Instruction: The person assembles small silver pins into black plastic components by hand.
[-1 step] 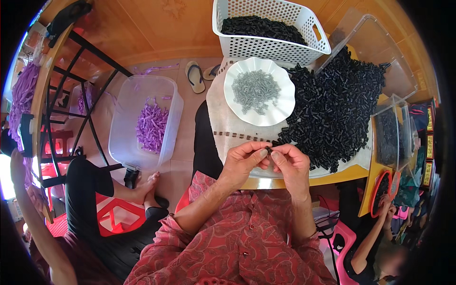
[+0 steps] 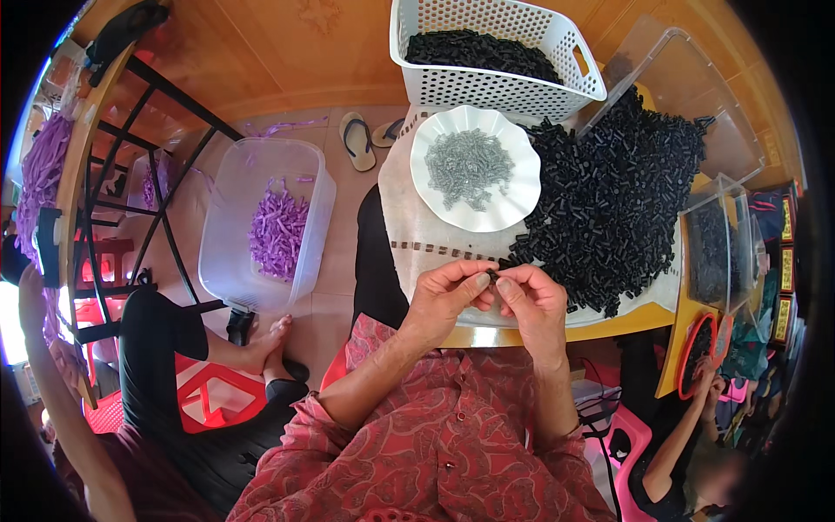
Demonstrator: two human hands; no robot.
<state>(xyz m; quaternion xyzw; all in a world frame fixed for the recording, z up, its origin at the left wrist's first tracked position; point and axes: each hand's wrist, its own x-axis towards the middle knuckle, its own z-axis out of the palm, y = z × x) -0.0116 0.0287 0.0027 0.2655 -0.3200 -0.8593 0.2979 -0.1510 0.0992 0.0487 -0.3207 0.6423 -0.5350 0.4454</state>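
My left hand and my right hand meet at the table's near edge, thumbs and fingertips pinched together. Between them is a small black piece, mostly covered by the fingers. It resembles the short black cylinders in the large pile spread over the cloth to the right. Beyond my hands stands a white plate with a wavy rim, bearing a heap of small clear springlike pieces. The pale cloth lies under the plate and the pile.
A white perforated basket of black pieces stands at the back. Clear bins edge the right side. On the floor at left, a translucent tub holds purple strips. Other people sit at both sides, near red stools and a pink one.
My hands keep the same pinch in the same place. At the far left, another person's raised arm has shifted slightly.
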